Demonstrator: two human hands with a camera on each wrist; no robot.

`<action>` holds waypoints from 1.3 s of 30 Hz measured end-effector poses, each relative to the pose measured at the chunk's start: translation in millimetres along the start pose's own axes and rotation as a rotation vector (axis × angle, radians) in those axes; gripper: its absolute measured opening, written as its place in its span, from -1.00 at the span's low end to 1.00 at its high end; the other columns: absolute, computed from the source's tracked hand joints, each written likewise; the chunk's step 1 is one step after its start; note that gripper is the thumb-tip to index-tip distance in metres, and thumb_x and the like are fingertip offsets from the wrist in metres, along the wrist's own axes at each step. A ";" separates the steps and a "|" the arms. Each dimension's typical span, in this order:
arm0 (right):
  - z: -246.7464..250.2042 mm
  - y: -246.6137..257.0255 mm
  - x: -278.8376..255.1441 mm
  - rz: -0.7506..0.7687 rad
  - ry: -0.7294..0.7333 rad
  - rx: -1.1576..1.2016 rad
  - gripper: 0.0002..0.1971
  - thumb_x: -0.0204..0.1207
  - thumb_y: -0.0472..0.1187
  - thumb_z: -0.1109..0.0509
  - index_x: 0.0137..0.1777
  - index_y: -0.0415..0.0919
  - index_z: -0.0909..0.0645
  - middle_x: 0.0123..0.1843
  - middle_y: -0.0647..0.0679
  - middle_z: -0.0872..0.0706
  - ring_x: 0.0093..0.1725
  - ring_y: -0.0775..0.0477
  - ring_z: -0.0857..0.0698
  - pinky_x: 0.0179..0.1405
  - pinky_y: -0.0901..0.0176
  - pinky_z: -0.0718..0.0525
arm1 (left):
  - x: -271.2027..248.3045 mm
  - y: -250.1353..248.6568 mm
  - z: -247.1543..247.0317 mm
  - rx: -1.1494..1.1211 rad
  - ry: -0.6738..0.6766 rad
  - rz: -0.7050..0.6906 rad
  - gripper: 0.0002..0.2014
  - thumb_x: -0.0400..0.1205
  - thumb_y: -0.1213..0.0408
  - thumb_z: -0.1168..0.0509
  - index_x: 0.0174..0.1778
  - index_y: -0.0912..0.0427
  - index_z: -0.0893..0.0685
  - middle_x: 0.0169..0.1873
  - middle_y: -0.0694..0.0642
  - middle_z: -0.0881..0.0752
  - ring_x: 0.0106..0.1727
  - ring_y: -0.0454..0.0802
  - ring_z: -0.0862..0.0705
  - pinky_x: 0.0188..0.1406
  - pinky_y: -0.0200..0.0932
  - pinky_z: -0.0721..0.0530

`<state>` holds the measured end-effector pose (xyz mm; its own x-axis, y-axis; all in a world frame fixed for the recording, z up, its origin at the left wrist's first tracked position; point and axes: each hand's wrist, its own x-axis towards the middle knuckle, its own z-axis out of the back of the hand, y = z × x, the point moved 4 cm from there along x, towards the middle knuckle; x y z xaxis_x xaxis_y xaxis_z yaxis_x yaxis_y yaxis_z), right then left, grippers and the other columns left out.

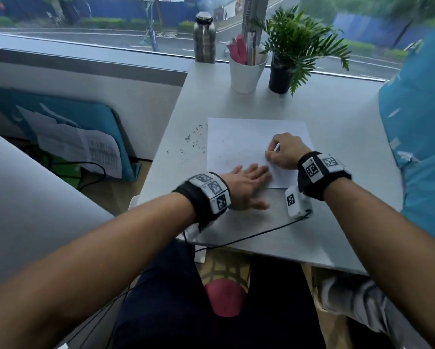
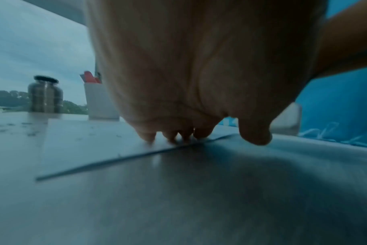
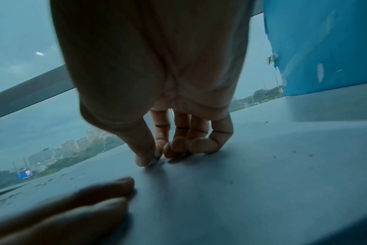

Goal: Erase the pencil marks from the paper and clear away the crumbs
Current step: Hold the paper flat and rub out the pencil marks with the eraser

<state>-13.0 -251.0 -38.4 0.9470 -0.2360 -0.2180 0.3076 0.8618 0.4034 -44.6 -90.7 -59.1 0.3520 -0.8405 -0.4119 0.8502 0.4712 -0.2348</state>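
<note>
Crumbs [image 1: 190,143] beside paper [image 1: 249,132]; cup [image 1: 246,74], plant [image 1: 294,46] behind.

Grey desk [image 1: 337,147] against wide window [image 1: 110,21], rainy street outside, dim bluish daylight, wooden floor [image 1: 115,197]

Bare forearms; black wristbands [image 1: 206,197] carrying white marker-printed blocks; thin black cable [image 1: 249,236]; trousers apparently dark navy.

Steel bottle [image 1: 204,37], white pen cup [image 1: 247,71], potted fern [image 1: 287,59] at desk's far edge.
</note>
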 end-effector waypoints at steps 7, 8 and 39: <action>-3.2 -4.5 -5.8 -0.043 0.014 0.029 -0.85 0.53 -0.16 -0.38 0.00 -0.22 -0.65 0.12 -0.13 -0.71 0.18 -0.18 -0.64 0.05 0.15 -0.54 | -16.0 59.0 -12.7 -0.052 -0.061 0.348 -0.07 0.64 -0.41 0.04 0.74 0.07 0.28 0.71 0.13 0.34 0.73 0.12 0.30 0.68 0.18 0.27; -3.1 -3.9 -6.0 -0.053 0.019 0.037 -0.83 0.53 -0.16 -0.37 0.03 -0.23 -0.65 0.12 -0.13 -0.71 0.18 -0.18 -0.64 0.04 0.15 -0.54 | -21.8 70.5 -11.1 -0.037 -0.063 0.447 -0.02 0.62 -0.44 0.06 0.74 0.13 0.29 0.71 0.17 0.34 0.73 0.16 0.30 0.68 0.17 0.29; -8.0 -15.7 2.1 -0.084 0.058 0.110 -0.82 0.51 -0.10 -0.41 0.03 -0.16 -0.66 0.01 -0.05 -0.67 0.04 -0.08 -0.59 -0.05 0.16 -0.49 | 11.7 121.0 16.4 -0.053 -0.089 0.549 -0.05 0.64 -0.43 0.06 0.73 0.11 0.29 0.72 0.08 0.32 0.74 0.08 0.26 0.65 0.17 0.28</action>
<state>-16.6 -261.3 -52.3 0.9115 -0.2757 -0.3051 0.3967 0.7849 0.4759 68.8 -47.9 -77.8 0.7713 -0.4862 -0.4108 0.5128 0.8570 -0.0513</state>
